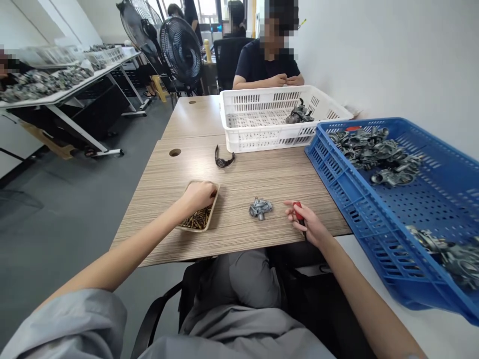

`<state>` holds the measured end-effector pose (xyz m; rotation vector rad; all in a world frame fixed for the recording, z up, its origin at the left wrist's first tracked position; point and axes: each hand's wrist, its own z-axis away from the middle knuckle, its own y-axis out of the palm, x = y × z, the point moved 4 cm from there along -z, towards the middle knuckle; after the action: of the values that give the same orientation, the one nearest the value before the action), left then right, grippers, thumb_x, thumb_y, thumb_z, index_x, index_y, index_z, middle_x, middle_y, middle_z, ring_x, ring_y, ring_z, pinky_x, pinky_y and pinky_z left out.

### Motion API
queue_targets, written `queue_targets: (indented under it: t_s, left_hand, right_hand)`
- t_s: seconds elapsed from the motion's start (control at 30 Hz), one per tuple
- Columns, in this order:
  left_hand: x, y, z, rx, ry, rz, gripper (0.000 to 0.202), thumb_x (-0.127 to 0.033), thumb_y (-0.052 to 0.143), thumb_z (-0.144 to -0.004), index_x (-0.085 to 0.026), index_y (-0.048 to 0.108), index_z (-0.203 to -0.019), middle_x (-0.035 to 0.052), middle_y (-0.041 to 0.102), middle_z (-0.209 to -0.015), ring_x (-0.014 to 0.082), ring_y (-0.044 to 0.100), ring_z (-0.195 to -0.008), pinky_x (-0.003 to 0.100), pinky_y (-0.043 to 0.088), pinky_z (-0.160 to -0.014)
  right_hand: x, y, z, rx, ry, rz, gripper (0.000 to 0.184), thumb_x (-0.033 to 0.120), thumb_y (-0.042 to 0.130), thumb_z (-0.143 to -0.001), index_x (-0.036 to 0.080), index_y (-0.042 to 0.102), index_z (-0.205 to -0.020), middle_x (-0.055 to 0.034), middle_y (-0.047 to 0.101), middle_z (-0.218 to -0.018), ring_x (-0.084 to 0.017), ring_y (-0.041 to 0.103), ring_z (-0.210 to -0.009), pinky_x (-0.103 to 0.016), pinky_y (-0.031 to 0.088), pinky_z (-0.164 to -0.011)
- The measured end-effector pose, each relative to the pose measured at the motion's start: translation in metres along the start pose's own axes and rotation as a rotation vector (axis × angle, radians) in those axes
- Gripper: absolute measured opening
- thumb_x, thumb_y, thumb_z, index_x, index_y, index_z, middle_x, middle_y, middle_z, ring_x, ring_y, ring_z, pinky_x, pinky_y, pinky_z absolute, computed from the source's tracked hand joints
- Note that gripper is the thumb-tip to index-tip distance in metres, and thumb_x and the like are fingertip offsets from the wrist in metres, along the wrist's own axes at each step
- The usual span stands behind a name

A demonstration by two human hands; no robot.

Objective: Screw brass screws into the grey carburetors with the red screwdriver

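Note:
My left hand (pixel 201 193) reaches into a small pale box (pixel 205 225) full of small brass-coloured parts (pixel 197 218). Its fingers are curled downward, and whatever they pinch is hidden. In my right hand (pixel 309 223) lies a red-handled screwdriver (pixel 298 210), its dark end pointing down toward me; the thumb and some fingers close around it while the index finger sticks out to the left. Between the two hands a grey metal carburetor (pixel 260 208) rests on the wooden table (pixel 232 237), touched by neither hand.
At my right stands a blue crate (pixel 346 197) with several carburetors (pixel 381 152). Behind it a white crate (pixel 258 137) holds a few more. A black wristwatch (pixel 223 161) lies on the table. Across from me sits a person (pixel 267 65); fans (pixel 182 50) stand at the back left.

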<state>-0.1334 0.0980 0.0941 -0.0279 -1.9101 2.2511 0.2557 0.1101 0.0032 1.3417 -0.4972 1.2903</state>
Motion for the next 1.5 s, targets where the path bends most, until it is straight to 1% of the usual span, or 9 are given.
queue_targets:
  t_s: [0.13,0.27,0.47,0.53,0.7,0.9,1.03,1.27,1.5]
  left_hand:
    - [-0.003,0.000,0.002,0.008,-0.025,-0.024,0.022,-0.025,0.056,-0.097,-0.023,0.077,-0.100,0.0140,0.084,-0.115,0.0289,0.079,-0.096,0.033,0.053,-0.074]
    - [-0.003,-0.002,0.002,-0.007,-0.037,-0.046,0.020,-0.026,0.057,-0.097,-0.023,0.077,-0.100,0.0149,0.084,-0.112,0.0282,0.079,-0.092,0.033,0.054,-0.074]
    - [-0.002,-0.004,0.000,0.060,-0.105,0.021,0.020,-0.025,0.060,-0.094,-0.025,0.079,-0.100,0.0112,0.084,-0.107,0.0276,0.079,-0.095,0.031,0.055,-0.077]
    - [-0.002,-0.002,0.001,0.053,-0.125,0.010,0.021,-0.024,0.059,-0.095,-0.024,0.079,-0.101,0.0119,0.084,-0.107,0.0289,0.079,-0.096,0.033,0.056,-0.081]
    - [-0.007,0.005,0.002,0.000,-0.046,-0.058,0.028,-0.019,0.054,-0.099,-0.020,0.079,-0.109,0.0182,0.083,-0.116,0.0326,0.079,-0.102,0.040,0.058,-0.091]
    - [-0.003,0.003,-0.001,0.050,-0.098,-0.038,0.020,-0.023,0.059,-0.097,-0.021,0.079,-0.101,0.0165,0.084,-0.112,0.0325,0.080,-0.102,0.038,0.057,-0.087]
    - [-0.002,0.002,-0.001,0.070,-0.147,-0.047,0.024,-0.028,0.056,-0.101,-0.022,0.079,-0.103,0.0165,0.083,-0.113,0.0338,0.080,-0.101,0.039,0.058,-0.085]
    - [-0.009,0.006,0.002,0.003,-0.100,-0.068,0.031,-0.022,0.047,-0.105,-0.019,0.077,-0.109,0.0184,0.080,-0.127,0.0340,0.080,-0.105,0.040,0.059,-0.088]
    - [-0.013,0.007,0.000,0.036,-0.169,-0.059,0.034,-0.015,0.043,-0.104,-0.016,0.077,-0.109,0.0206,0.080,-0.123,0.0356,0.080,-0.106,0.041,0.059,-0.087]
  right_hand:
    - [-0.002,0.000,-0.001,0.010,0.005,-0.023,0.036,0.044,0.092,-0.090,0.020,0.084,-0.116,-0.0086,0.079,-0.093,-0.014,0.069,-0.073,-0.014,0.032,-0.037]
    - [-0.003,-0.001,-0.001,0.015,-0.003,-0.054,0.039,0.043,0.094,-0.088,0.018,0.084,-0.116,-0.0105,0.080,-0.094,-0.015,0.069,-0.075,-0.013,0.031,-0.038]
    - [-0.005,-0.003,-0.002,0.031,-0.009,-0.031,0.041,0.045,0.093,-0.090,0.018,0.083,-0.119,-0.0113,0.080,-0.097,-0.015,0.071,-0.078,-0.014,0.032,-0.039]
    - [-0.005,-0.003,-0.002,0.030,-0.006,-0.014,0.041,0.046,0.092,-0.091,0.019,0.083,-0.120,-0.0113,0.080,-0.099,-0.015,0.071,-0.079,-0.014,0.033,-0.039]
    - [-0.004,-0.002,-0.002,0.035,-0.009,0.015,0.041,0.047,0.090,-0.092,0.019,0.082,-0.121,-0.0123,0.079,-0.101,-0.017,0.071,-0.081,-0.016,0.033,-0.040]
    - [-0.004,-0.002,-0.001,0.030,-0.013,0.017,0.042,0.047,0.091,-0.091,0.019,0.082,-0.121,-0.0126,0.079,-0.101,-0.017,0.070,-0.081,-0.016,0.032,-0.041]
    - [-0.006,-0.002,-0.003,0.034,-0.020,-0.004,0.043,0.047,0.092,-0.089,0.018,0.082,-0.120,-0.0131,0.079,-0.100,-0.017,0.070,-0.080,-0.016,0.030,-0.041]
    - [-0.005,-0.001,-0.003,0.051,-0.015,-0.004,0.041,0.046,0.091,-0.090,0.018,0.082,-0.120,-0.0135,0.079,-0.101,-0.018,0.071,-0.082,-0.017,0.031,-0.042]
    - [-0.005,0.000,-0.003,0.056,-0.013,-0.004,0.040,0.045,0.090,-0.091,0.018,0.082,-0.121,-0.0138,0.080,-0.102,-0.018,0.072,-0.083,-0.018,0.032,-0.042]
